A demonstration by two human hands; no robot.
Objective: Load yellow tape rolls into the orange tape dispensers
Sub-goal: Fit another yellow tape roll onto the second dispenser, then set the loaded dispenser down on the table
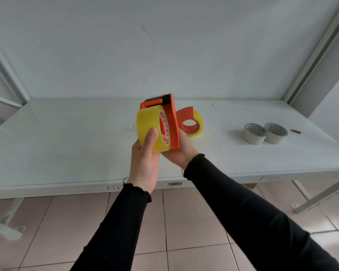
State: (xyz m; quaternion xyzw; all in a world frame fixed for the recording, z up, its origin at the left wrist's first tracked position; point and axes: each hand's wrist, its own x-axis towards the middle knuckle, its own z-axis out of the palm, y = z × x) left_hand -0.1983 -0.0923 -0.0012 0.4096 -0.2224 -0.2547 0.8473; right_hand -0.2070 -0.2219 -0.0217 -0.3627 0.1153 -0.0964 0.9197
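Yellow tape roll [148, 132], gripped by the left hand [145, 159], is being seated on the orange tape dispenser [173, 124] gripped by the right hand [181, 151]; next, I judge, press it fully home.

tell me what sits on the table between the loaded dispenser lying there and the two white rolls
Nothing: in the head view the white table is bare between the loaded dispenser and the two white rolls.

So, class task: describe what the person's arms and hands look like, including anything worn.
Both arms are covered by long black sleeves with frilled, wavy cuffs at the wrists. The left hand and right hand are bare: no gloves, rings or watch visible.
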